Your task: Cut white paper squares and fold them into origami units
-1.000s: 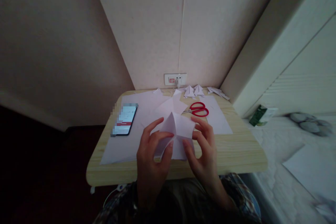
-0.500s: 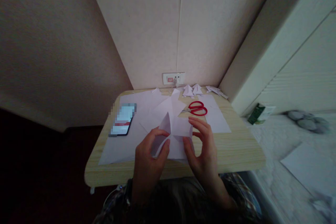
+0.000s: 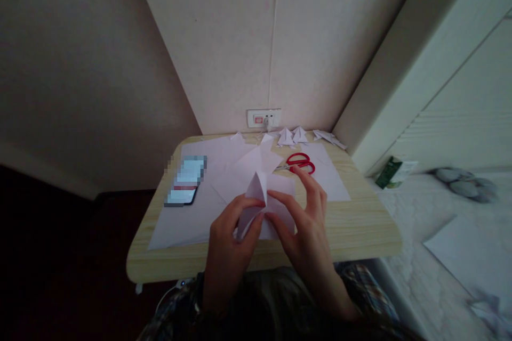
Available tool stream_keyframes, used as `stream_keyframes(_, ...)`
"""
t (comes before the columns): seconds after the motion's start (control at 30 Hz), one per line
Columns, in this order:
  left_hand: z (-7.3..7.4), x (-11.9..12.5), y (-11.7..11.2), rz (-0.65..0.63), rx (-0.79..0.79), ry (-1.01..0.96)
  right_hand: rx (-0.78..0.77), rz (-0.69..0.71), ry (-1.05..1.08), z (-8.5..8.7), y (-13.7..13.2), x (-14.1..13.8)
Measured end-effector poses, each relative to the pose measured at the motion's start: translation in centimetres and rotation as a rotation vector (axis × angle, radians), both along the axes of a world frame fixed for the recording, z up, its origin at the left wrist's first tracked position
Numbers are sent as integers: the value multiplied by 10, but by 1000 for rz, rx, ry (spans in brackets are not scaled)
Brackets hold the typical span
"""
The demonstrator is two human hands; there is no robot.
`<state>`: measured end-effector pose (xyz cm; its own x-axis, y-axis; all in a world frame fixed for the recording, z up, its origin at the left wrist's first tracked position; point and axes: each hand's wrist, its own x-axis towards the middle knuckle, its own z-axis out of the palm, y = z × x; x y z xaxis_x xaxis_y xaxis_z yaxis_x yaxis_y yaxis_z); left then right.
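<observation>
A partly folded sheet of white paper (image 3: 256, 188) stands up in creased flaps above the front of the table. My left hand (image 3: 234, 237) pinches its left flap between thumb and index finger. From the other side, my right hand (image 3: 302, 221) presses thumb and index finger on the paper at its centre, the fingertips of both hands almost meeting there. The right hand's other fingers are raised. Red-handled scissors (image 3: 301, 163) lie just beyond my right hand. White paper sheets (image 3: 200, 170) lie under and behind the folded one.
A phone (image 3: 186, 180) with a lit screen rests on the paper at left. Several folded paper shapes (image 3: 286, 137) stand along the back edge, below a wall socket (image 3: 264, 118). To the right, a bed (image 3: 416, 208) holds a green-and-white box (image 3: 394, 172) and more paper (image 3: 468, 250).
My right hand has moved left, from the paper's right edge to its centre beside my left fingertips. The right-hand flaps have folded inward. My left hand keeps its pinch.
</observation>
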<state>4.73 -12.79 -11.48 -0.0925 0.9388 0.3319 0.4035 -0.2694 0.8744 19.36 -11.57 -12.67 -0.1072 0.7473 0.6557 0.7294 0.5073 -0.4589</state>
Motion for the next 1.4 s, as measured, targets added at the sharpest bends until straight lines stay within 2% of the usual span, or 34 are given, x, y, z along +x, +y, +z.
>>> stream_keyframes(0.2, 1, 4, -1, -98, 111, 57, 45, 42, 58, 0, -1, 0)
stream_keyframes(0.5, -6, 4, -9, -89, 192, 174, 71, 104, 102, 2, -2, -1)
stream_keyframes(0.7, -1, 5, -13, -109, 237, 97, 76, 92, 99, 4, -2, -2)
stream_keyframes(0.8, 1, 6, -14, -93, 191, 63, 82, 104, 103, 5, -3, -2)
stream_keyframes(0.9, -1, 7, -14, -45, 126, 7, 106, 160, 112, 6, -5, -3)
stream_keyframes(1.0, -4, 8, -15, -22, 127, -79, 111, 210, 80, 5, -6, -5)
stream_keyframes(1.13, -7, 8, -17, 9, 128, -122, 79, 205, 44, 5, -8, -6)
stream_keyframes(1.4, -7, 8, -17, -32, 104, -190, 109, 220, 72, 6, -7, -4)
